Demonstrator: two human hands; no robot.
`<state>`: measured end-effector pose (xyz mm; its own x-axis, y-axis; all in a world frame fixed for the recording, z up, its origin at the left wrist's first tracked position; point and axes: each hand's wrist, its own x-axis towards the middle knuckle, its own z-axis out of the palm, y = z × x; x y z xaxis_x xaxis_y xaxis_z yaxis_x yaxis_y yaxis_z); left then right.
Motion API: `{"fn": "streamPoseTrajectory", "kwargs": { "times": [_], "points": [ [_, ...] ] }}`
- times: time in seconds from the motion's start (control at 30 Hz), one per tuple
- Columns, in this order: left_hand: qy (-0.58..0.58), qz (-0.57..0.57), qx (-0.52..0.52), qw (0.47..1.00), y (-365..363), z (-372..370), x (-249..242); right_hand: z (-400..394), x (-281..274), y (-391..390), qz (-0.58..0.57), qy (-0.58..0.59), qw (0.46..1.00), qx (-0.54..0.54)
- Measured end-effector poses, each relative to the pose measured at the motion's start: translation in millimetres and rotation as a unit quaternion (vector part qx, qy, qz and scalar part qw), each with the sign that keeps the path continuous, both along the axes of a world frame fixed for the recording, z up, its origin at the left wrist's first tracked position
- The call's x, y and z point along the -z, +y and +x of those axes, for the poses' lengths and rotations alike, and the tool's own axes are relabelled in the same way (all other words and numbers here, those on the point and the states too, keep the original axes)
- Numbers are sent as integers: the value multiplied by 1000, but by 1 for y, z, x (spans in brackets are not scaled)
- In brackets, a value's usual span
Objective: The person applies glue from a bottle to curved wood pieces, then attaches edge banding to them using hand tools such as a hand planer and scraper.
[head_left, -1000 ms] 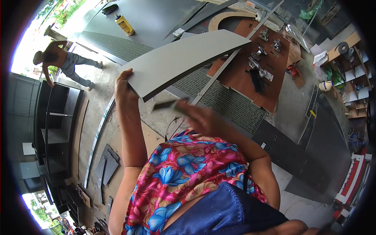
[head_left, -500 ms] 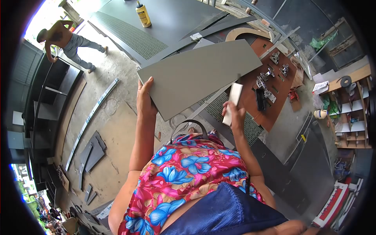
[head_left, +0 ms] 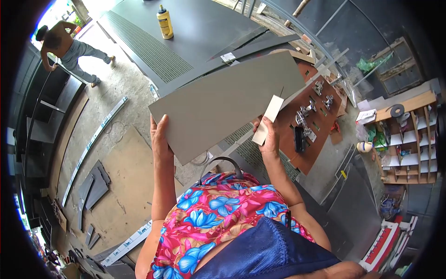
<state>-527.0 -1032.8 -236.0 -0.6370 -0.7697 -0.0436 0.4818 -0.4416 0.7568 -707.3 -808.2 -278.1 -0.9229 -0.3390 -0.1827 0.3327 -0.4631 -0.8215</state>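
My left hand (head_left: 161, 138) grips the lower left corner of a grey panel (head_left: 223, 102), thumb on its face. The panel has a curved far edge and is held up in front of my body, tilted. In my right hand (head_left: 268, 136) is a pale, flat rectangular block (head_left: 268, 119), pinched between thumb and fingers. The block overlaps the panel's near right edge in this view, and a short dark line shows on the panel just beyond the block's upper end.
A yellow bottle (head_left: 165, 22) stands on the dark worktable (head_left: 204, 23) ahead. Metal hinges (head_left: 304, 114) lie on a brown board (head_left: 290, 151) to the right. Shelves (head_left: 409, 139) with many compartments are at far right. Another person (head_left: 69, 51) bends over a black cabinet (head_left: 51, 116) at left.
My right hand has turned the pale block to a slant and brought it against the panel's near edge. The panel has shifted left and slightly down in view; the whole scene has shifted left too.
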Motion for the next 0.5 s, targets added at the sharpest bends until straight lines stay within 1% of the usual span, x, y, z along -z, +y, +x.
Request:
{"fn": "streamPoseTrajectory", "kwargs": {
  "times": [0.03,0.1,0.13,0.2,0.27,0.33,0.4,0.5],
  "points": [
    [9,2,1,1000,-11,-4,7,-12,-4,-7,6,49,998,-31],
    [13,39,-22,999,-33,-20,24,-42,-13,-29,-1,54,996,-67],
    [14,58,-31,998,-43,-30,24,-58,-20,-43,-2,58,995,-86],
    [39,56,-52,996,-62,-55,24,-97,-13,-74,-5,50,991,-128],
    [64,56,-72,994,-83,-83,31,-125,-14,-110,-13,25,992,-123],
    [52,67,-103,991,-107,-110,44,-159,4,-146,-22,38,990,-132],
    [39,79,-127,988,-131,-133,57,-187,19,-181,-9,27,990,-140],
    [14,107,-157,982,-159,-160,75,-216,34,-222,-33,-3,987,-156]
  ]
}}
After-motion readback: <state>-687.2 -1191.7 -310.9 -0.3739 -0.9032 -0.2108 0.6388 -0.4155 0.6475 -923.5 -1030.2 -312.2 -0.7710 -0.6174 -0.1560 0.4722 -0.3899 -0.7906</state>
